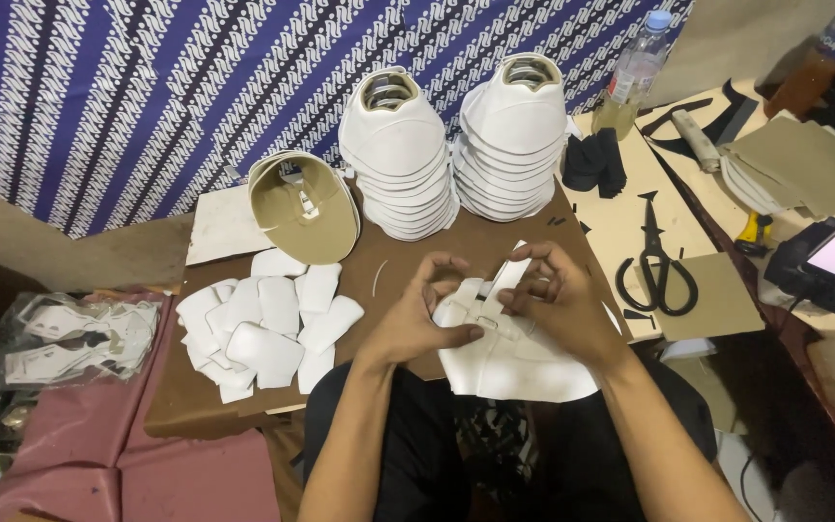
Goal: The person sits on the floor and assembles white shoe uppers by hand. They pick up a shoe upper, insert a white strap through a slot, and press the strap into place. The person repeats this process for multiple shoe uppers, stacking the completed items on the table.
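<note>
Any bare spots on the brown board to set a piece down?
Free: the brown board between the pile of white padded pieces, the left hand and the stacked white uppers. Crowded: board's left half and back edge.

**One head camera, looking down**

The scene is seen from one camera worn on the head, tilted steeply down and forward. The brown worktop (pixel 195 387) is viewed from close above; the patterned cloth (pixel 147 87) behind is faced.

Both hands, left (pixel 416 324) and right (pixel 558 302), pinching a white upper (pixel 514 362) over the bench (pixel 495 237). Two white stacks (pixel 398 159) at twelve o'clock, pads (pixel 268 329) at nine, scissors (pixel 657 266) at three.
</note>
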